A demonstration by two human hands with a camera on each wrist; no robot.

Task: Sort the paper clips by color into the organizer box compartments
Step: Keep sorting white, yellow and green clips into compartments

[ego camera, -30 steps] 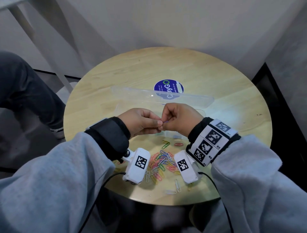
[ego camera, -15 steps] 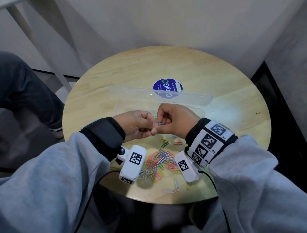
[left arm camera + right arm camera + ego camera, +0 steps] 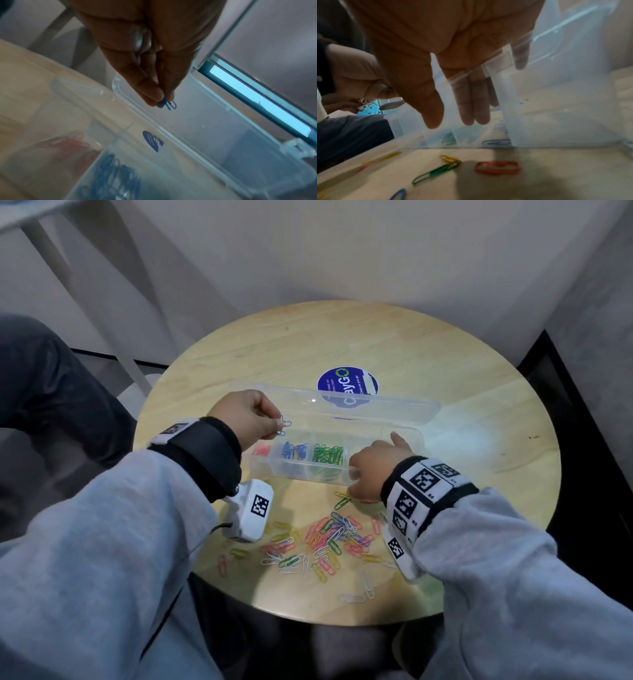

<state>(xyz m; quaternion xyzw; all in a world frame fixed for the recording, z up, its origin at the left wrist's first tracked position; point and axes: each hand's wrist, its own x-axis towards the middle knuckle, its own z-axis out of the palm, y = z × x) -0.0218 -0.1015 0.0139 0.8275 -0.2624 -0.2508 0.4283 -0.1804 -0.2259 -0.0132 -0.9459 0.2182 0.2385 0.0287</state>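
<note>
A: What is the left hand [image 3: 247, 414] doing?

B: Its grip is pinched tight, thumb and fingertips [image 3: 155, 94] pressed together on blue paper clips [image 3: 167, 104] that dangle below them. It hangs above the left end of the organizer box [image 3: 298, 469], over the pink and blue compartments.

A: And the right hand [image 3: 371, 470]?

B: Its grip is spread apart and holds no clip. The straight fingers [image 3: 471, 102] reach down inside the box while the thumb [image 3: 426, 97] lies outside the near wall, so the hand straddles that wall near the right end.

A: Where do the sorted clips sit?

B: Pink clips [image 3: 261, 449] fill the leftmost compartment, a blue pile [image 3: 294, 450] the next one, green clips [image 3: 328, 455] the third. The clear lid [image 3: 346, 407] lies open behind the box.

A: And the unsorted ones?

B: A mixed heap of clips [image 3: 325, 539] lies on the round wooden worktop [image 3: 479, 412] near its front edge, between the wrists. Just before the box lie a green clip [image 3: 435, 172] linked to a yellow one, and a red clip [image 3: 497, 167]
</note>
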